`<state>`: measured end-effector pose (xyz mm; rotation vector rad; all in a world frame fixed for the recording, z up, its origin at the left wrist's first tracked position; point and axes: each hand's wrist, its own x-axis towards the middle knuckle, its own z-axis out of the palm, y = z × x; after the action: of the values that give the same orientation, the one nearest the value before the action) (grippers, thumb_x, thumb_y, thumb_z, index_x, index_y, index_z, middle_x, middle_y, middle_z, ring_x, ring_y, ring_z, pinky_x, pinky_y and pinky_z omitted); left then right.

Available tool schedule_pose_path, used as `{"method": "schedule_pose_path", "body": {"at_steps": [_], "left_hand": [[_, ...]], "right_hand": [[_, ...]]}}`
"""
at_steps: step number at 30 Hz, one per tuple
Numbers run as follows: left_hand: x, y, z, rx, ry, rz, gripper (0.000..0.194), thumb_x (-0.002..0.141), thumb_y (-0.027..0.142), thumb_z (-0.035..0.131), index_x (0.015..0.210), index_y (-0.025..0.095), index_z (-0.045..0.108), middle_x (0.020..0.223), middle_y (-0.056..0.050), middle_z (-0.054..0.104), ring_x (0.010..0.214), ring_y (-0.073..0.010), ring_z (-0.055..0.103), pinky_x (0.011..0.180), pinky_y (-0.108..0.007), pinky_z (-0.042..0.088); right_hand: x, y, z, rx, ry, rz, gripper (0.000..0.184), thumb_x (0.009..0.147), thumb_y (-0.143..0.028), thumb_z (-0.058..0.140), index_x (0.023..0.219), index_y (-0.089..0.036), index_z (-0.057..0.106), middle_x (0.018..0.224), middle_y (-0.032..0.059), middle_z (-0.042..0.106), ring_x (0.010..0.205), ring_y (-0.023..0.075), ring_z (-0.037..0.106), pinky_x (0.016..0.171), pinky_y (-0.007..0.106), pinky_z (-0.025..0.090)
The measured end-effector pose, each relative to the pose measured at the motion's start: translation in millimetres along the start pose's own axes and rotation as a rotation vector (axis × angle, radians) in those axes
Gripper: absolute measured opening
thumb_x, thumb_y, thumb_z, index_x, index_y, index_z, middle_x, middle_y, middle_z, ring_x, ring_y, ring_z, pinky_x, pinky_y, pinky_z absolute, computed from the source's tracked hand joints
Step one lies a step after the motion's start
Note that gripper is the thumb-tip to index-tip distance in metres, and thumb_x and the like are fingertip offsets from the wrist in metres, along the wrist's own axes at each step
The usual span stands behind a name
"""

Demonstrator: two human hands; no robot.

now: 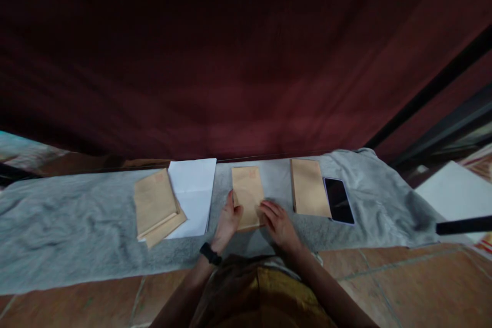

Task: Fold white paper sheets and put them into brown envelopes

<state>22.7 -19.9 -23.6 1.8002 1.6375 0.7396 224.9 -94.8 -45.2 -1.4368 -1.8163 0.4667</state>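
A brown paper envelope (248,189) with a faint reddish mark near its top lies in front of me on the grey cloth. My left hand (227,219) is closed on its lower left edge, the thumb on top. On the opposite side my right hand (281,225) has its fingers bent together over the lower right edge; its fingertips are partly hidden. To the right is a neat stack of brown envelopes (308,188). Over on the left, several brown envelopes (156,202) lie loosely piled, overlapping white paper sheets (195,195).
A phone (340,201) with a dark screen touches the right-hand stack. The grey cloth (88,230) covers a long narrow surface, with a dark red curtain (246,102) rising behind it. Black bars and a white panel (455,192) stand at far right. Floor tiles (415,282) show below.
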Motion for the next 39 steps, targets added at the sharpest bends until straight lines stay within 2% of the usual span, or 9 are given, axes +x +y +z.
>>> {"method": "schedule_pose_path", "body": {"at_steps": [2, 4, 8, 14, 18, 27, 33, 36, 39], "left_hand": [[-1.4, -2.5, 0.2, 0.250, 0.052, 0.046, 0.059, 0.091, 0.018, 0.051, 0.149, 0.016, 0.044, 0.114, -0.013, 0.071, 0.096, -0.0280, 0.071, 0.084, -0.041, 0.057], [1.1, -2.1, 4.2, 0.393, 0.097, 0.173, 0.055, 0.095, 0.020, 0.048, 0.150, 0.016, 0.043, 0.129, -0.017, 0.065, 0.117, -0.0310, 0.065, 0.097, -0.046, 0.053], [27.0, 5.8, 27.5, 0.465, 0.064, 0.465, 0.054, 0.105, 0.031, 0.038, 0.157, 0.019, 0.035, 0.161, -0.016, 0.042, 0.149, -0.0306, 0.038, 0.119, -0.051, 0.036], [85.6, 15.9, 58.0, 0.571, -0.083, 0.531, 0.060, 0.106, 0.048, 0.032, 0.158, 0.018, 0.037, 0.165, -0.011, 0.038, 0.156, -0.0287, 0.027, 0.127, -0.052, 0.023], [95.8, 12.6, 59.0, 0.590, -0.140, 0.567, 0.062, 0.107, 0.048, 0.028, 0.159, 0.014, 0.035, 0.165, -0.012, 0.036, 0.156, -0.0250, 0.027, 0.128, -0.047, 0.020], [60.1, -2.7, 50.1, 0.558, -0.184, 0.695, 0.058, 0.108, 0.041, 0.030, 0.159, 0.013, 0.033, 0.166, -0.012, 0.034, 0.156, -0.0210, 0.026, 0.129, -0.043, 0.019], [29.6, -7.0, 38.5, 0.534, -0.196, 0.749, 0.056, 0.109, 0.037, 0.027, 0.160, 0.014, 0.030, 0.165, -0.012, 0.037, 0.155, -0.0195, 0.029, 0.129, -0.043, 0.020], [7.5, -8.1, 27.7, 0.524, -0.238, 0.778, 0.057, 0.109, 0.040, 0.030, 0.158, 0.012, 0.033, 0.164, -0.013, 0.039, 0.154, -0.0204, 0.031, 0.128, -0.042, 0.023], [-16.6, -9.9, 16.3, 0.511, -0.277, 0.768, 0.060, 0.107, 0.047, 0.037, 0.155, 0.011, 0.040, 0.161, -0.015, 0.043, 0.153, -0.0231, 0.034, 0.127, -0.043, 0.027]], "right_hand": [[0.5, -1.7, 0.7, -0.156, -0.062, -0.077, 0.037, 0.103, -0.021, 0.046, 0.136, -0.026, 0.061, 0.141, 0.0096, 0.063, 0.131, 0.0246, 0.056, 0.110, 0.048, 0.048], [0.5, -2.4, 0.8, -0.220, -0.083, -0.088, 0.037, 0.103, -0.023, 0.048, 0.137, -0.025, 0.061, 0.142, 0.0094, 0.062, 0.133, 0.0242, 0.055, 0.111, 0.047, 0.047], [1.3, -3.6, 0.0, -0.246, -0.086, -0.089, 0.037, 0.102, -0.020, 0.049, 0.137, -0.023, 0.061, 0.142, 0.0101, 0.062, 0.132, 0.0239, 0.055, 0.111, 0.045, 0.046], [4.2, -7.1, -1.8, -0.216, -0.079, -0.084, 0.037, 0.099, -0.019, 0.050, 0.135, -0.024, 0.061, 0.137, 0.0106, 0.064, 0.128, 0.0256, 0.057, 0.107, 0.046, 0.047], [4.4, -6.8, -1.2, -0.213, -0.082, -0.072, 0.036, 0.100, -0.019, 0.051, 0.135, -0.024, 0.060, 0.136, 0.0101, 0.064, 0.125, 0.0262, 0.058, 0.106, 0.046, 0.047], [5.0, -7.4, -1.9, -0.221, -0.084, -0.068, 0.034, 0.099, -0.019, 0.051, 0.130, -0.025, 0.063, 0.135, 0.0090, 0.065, 0.121, 0.0240, 0.061, 0.102, 0.043, 0.049], [0.3, 10.5, 4.5, -0.131, -0.015, -0.069, 0.036, 0.101, -0.017, 0.043, 0.129, -0.022, 0.065, 0.131, 0.0102, 0.068, 0.120, 0.0239, 0.063, 0.105, 0.046, 0.050], [10.6, 19.4, 7.6, -0.114, 0.007, -0.085, 0.041, 0.102, -0.016, 0.040, 0.134, -0.021, 0.063, 0.135, 0.0105, 0.068, 0.125, 0.0232, 0.062, 0.109, 0.047, 0.050], [36.7, 24.3, 12.6, -0.179, -0.080, -0.181, 0.045, 0.103, -0.020, 0.041, 0.146, -0.020, 0.055, 0.148, 0.0109, 0.059, 0.140, 0.0228, 0.052, 0.117, 0.048, 0.044]]}}
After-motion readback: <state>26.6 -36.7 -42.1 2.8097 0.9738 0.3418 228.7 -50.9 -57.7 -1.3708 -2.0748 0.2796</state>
